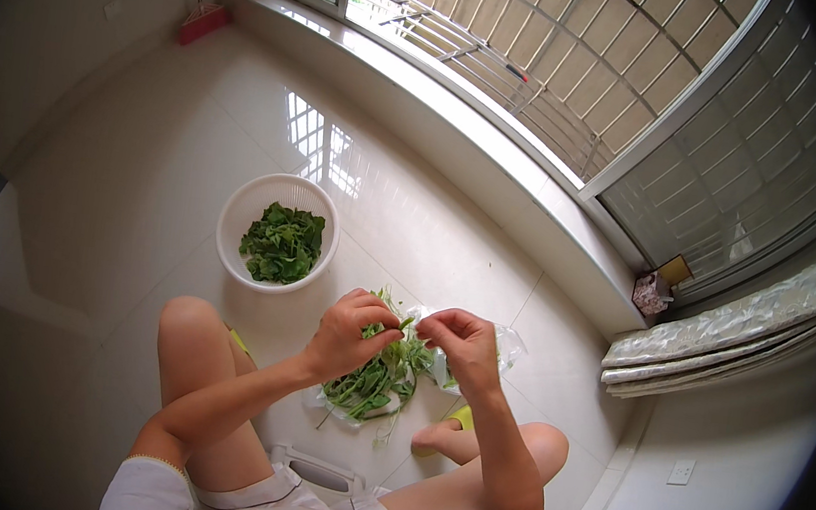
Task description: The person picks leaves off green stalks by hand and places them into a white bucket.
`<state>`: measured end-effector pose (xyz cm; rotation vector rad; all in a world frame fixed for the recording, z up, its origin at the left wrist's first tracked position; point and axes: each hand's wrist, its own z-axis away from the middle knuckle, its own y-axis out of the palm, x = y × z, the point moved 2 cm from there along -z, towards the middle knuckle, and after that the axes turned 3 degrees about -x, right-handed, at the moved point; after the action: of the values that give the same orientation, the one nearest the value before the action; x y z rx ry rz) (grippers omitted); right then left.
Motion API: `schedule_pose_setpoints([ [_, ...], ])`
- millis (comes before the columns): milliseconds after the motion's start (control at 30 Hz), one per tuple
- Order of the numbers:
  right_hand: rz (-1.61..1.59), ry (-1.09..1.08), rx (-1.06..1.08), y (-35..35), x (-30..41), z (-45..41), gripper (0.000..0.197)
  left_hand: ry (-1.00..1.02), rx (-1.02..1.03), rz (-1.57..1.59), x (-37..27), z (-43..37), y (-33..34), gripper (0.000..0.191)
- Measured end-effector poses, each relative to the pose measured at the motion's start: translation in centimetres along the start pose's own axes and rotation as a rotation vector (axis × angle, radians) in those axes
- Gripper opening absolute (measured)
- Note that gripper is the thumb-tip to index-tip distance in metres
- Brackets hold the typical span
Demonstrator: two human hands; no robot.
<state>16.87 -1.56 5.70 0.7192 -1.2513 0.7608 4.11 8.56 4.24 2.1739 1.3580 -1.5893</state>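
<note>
My left hand [356, 334] pinches a small green leafy piece [406, 323] between thumb and fingertips. Close beside it, my right hand [469, 349] has its thumb and fingers bent together; whether anything thin lies between them cannot be made out. Below both hands, a loose heap of green stems and leaves [371, 394] with thin tendrils rests on clear plastic on the floor. A clear plastic bag [510, 348] with more greens lies partly hidden behind my right hand. Ahead to the left stands a round white plastic colander [225, 248] holding dark green leaves [281, 244].
My knees flank the heap, and a light plastic stool [319, 469] shows beneath me. A window ledge [417, 173] runs along the barred window. At right hangs a patterned curtain [724, 329] near a small box [653, 293]. A red dustpan [204, 24] stands in the far corner.
</note>
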Motion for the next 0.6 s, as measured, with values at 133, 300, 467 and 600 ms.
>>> schedule_pose_setpoints([
  [133, 0.210, -0.083, -0.046, -1.9, 1.1, -0.3, 0.011, -0.028, 0.029, 0.011, 0.2, 0.0, 0.0, 0.011],
  [300, 0.297, -0.271, 0.090, -0.2, 0.9, 0.4, 0.016, 0.025, 0.113, 0.019, 0.0, 0.1, 0.5, 0.011],
  [467, 0.158, 0.038, 0.215, -0.4, 0.3, 0.1, 0.012, -0.025, 0.156, 0.049, 0.2, 0.3, 0.6, 0.012],
  [600, -0.107, 0.237, 0.248, -0.5, 0.2, 0.1, 0.013, -0.104, 0.172, 0.142, 0.5, 0.3, 0.5, 0.011],
])
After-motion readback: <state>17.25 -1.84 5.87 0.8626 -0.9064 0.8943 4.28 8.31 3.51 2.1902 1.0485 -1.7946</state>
